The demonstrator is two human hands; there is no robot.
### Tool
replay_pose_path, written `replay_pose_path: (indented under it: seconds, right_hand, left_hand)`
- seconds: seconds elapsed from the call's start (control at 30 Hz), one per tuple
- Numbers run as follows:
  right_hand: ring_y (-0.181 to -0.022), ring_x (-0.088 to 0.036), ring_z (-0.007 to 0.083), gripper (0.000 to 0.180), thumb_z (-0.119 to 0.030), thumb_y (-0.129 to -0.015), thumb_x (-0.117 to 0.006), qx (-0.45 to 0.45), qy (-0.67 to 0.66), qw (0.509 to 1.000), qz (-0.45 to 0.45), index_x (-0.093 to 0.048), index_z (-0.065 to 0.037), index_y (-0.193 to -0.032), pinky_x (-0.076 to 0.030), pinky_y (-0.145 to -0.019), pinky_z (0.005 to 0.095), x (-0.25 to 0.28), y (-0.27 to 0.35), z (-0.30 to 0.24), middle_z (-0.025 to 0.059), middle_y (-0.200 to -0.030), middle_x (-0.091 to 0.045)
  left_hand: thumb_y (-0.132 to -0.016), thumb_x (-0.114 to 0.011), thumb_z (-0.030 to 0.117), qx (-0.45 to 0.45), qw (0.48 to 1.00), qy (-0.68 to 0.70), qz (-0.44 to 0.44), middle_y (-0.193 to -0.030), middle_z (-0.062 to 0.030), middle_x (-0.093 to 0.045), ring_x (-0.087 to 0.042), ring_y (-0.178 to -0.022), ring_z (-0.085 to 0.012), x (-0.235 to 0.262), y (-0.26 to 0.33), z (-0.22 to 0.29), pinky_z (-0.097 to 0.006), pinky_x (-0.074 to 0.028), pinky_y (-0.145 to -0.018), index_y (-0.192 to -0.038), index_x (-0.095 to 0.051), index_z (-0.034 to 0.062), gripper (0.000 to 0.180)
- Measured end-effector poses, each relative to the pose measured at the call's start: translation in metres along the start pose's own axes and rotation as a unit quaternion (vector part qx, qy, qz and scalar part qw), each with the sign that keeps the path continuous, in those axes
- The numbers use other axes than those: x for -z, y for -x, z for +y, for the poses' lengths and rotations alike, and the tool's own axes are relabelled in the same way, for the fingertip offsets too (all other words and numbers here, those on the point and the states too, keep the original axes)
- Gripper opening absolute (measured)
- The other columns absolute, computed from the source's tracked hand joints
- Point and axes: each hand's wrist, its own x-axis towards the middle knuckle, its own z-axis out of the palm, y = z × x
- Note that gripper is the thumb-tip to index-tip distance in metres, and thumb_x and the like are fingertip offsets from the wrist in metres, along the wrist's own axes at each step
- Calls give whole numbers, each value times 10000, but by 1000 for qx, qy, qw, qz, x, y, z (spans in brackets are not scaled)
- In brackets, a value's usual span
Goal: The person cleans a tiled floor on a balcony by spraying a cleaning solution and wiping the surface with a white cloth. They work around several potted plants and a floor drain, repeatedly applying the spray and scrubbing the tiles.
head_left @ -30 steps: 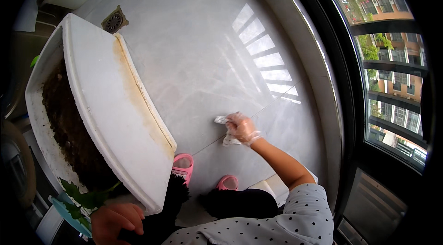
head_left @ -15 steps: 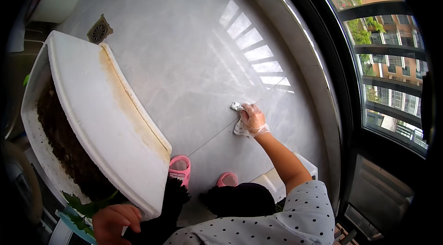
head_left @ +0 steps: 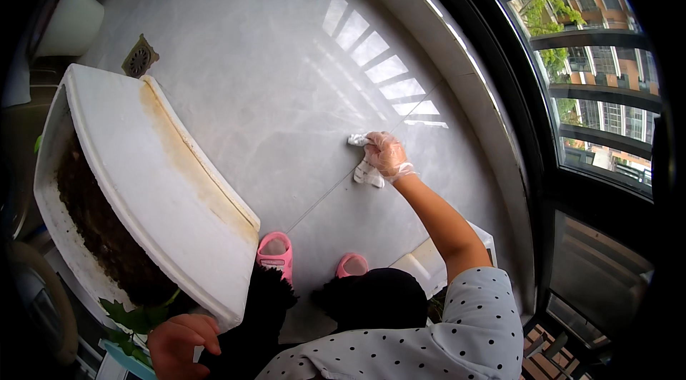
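My right hand (head_left: 388, 154), in a clear plastic glove, presses down on the grey tiled floor. Its fingers are closed round a crumpled white cloth (head_left: 367, 174); one end sticks out past the fingertips and another part shows under the palm. At the lower left, my left hand (head_left: 187, 341) hangs by the corner of a white foam planter box (head_left: 153, 144), fingers loosely bent and apart. Nothing shows in it, though its lower part is cut off by the picture's edge.
Dark soil (head_left: 107, 230) and a leafy green plant (head_left: 136, 317) are in the box. A floor drain (head_left: 140, 56) lies beyond it, near a white pot (head_left: 70, 21). My pink slippers (head_left: 275, 255) stand on the floor. A second white box (head_left: 429, 265) is beside my right leg, and a window (head_left: 593, 72) lines the right.
My right hand has slid slightly forward and left over the floor with the cloth. The view has shifted a little; my left hand stays by the box corner.
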Motion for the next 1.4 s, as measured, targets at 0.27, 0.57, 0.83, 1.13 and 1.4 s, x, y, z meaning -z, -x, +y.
replay_pose_path:
  seconds: [0.27, 0.57, 0.83, 1.13, 1.4]
  right_hand:
    - [-904, -580, 300, 257, -195, -817, -576, -25, -87, 993, -76, -601, -42, -1022, -454, -798, 375, 0, -14, -24, 137, -940, -628]
    - [-768, -577, 309, 183, -148, -758, -594, -7, 38, 995, -93, -589, -28, -896, -466, -681, 360, -21, 1, -14, 152, -801, -598]
    - [-774, -569, 294, 89, -90, -768, -551, -146, -93, 968, -182, -541, -20, -823, -451, -695, 364, -17, -3, -31, 154, -818, -592]
    - [-641, -476, 138, 93, -28, -767, -500, -34, -281, 937, -206, -531, -46, -852, -416, -612, 267, 31, 18, -50, 65, -687, -504]
    - [-814, -574, 314, 253, -62, -755, -585, 25, 28, 996, 78, -564, -65, -1008, -478, -723, 370, 9, -23, -31, 163, -958, -558]
  left_hand:
    - [-876, -447, 239, 7, 999, -26, 19, -603, -110, -495, -489, -489, -201, -7, 5, -2, -358, -410, -619, -791, -494, 43, 218]
    - [-864, -460, 244, 8, 998, -63, -6, -604, -98, -504, -491, -485, -192, -21, 5, 0, -346, -410, -616, -795, -505, 47, 213]
    - [-634, -694, 86, 25, 997, -47, -51, -677, -94, -553, -537, -554, -193, -14, 10, -2, -346, -418, -663, -878, -543, 44, 290]
    - [-541, -710, 18, 47, 997, -14, -54, -714, -89, -568, -556, -594, -194, -3, 16, -5, -351, -424, -688, -907, -552, 42, 399]
    - [-519, -700, -15, 69, 996, -17, -47, -706, -93, -569, -558, -601, -193, -3, 11, -1, -349, -430, -705, -881, -539, 47, 401]
